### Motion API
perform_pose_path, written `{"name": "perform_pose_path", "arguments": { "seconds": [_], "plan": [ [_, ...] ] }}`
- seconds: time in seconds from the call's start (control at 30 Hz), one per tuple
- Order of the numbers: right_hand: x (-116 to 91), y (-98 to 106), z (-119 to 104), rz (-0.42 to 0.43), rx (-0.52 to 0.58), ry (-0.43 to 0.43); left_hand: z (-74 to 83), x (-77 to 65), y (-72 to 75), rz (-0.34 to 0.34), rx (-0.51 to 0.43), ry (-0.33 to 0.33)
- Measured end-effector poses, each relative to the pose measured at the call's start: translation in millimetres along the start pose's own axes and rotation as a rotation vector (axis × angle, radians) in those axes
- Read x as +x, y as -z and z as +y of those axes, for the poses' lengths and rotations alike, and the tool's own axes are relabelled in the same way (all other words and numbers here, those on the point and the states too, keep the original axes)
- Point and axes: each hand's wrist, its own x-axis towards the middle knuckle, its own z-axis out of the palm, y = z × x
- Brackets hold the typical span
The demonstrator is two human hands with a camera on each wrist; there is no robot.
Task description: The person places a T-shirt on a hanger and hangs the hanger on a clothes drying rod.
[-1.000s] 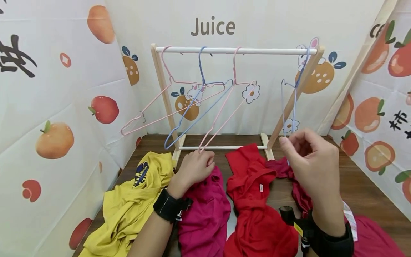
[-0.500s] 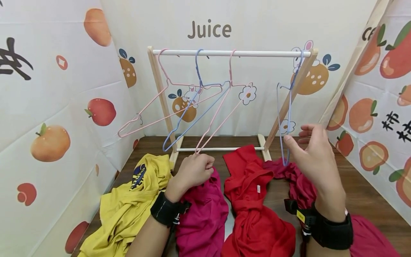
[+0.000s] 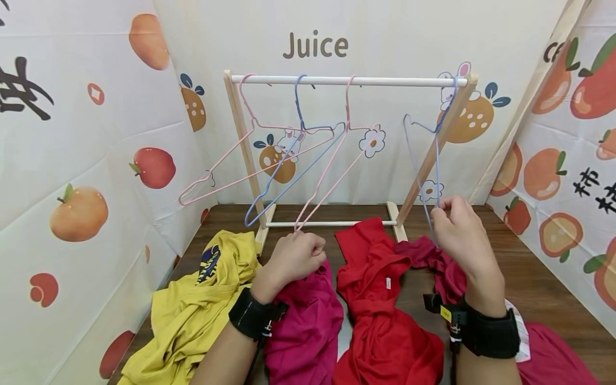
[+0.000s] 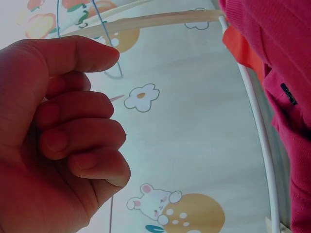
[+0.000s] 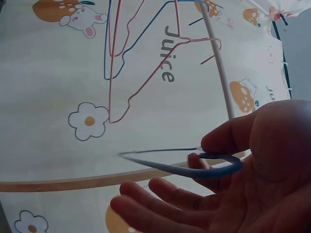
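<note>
In the head view, my right hand [image 3: 459,232] pinches the near end of a blue clothes hanger [image 3: 423,127] that hangs at the right end of the rack's white bar [image 3: 385,81]. The right wrist view has that blue hanger [image 5: 184,171] between the thumb and index finger, with the other fingers loosely extended. My left hand [image 3: 297,255] is held above a magenta garment [image 3: 305,326], idle with loosely curled fingers. Just beyond it is the lower end of a pink hanger [image 3: 321,184]. Nothing shows inside the left hand [image 4: 82,116] in its wrist view.
Another pink hanger [image 3: 216,160] and another blue hanger [image 3: 279,166] hang further left. A yellow garment [image 3: 192,305], a red garment [image 3: 380,321] and a dark red garment [image 3: 447,275] lie on the brown table [image 3: 544,267]. Fruit-print cloth surrounds the rack.
Half a second ago my right hand was spread, apart from the blue hanger; now it pinches the end. The hanger has turned, its upper left corner swinging left. My left hand has barely moved.
</note>
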Motion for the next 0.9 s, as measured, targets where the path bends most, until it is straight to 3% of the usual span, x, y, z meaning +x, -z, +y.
{"name": "perform_pose_path", "arguments": {
  "seconds": [0.23,0.6,0.9],
  "plan": [
    [6.1,-1.8,7.1,-0.027,0.221,-0.010,3.3,1.4,-3.1,-0.025,0.003,-0.007],
    [3.9,2.1,6.6,0.080,0.078,0.069,11.2,1.5,-9.6,-0.049,0.025,-0.016],
    [-19.6,25.8,-1.7,0.065,0.026,0.075,16.8,2.3,-19.9,-0.093,0.039,-0.041]
  ]
}}
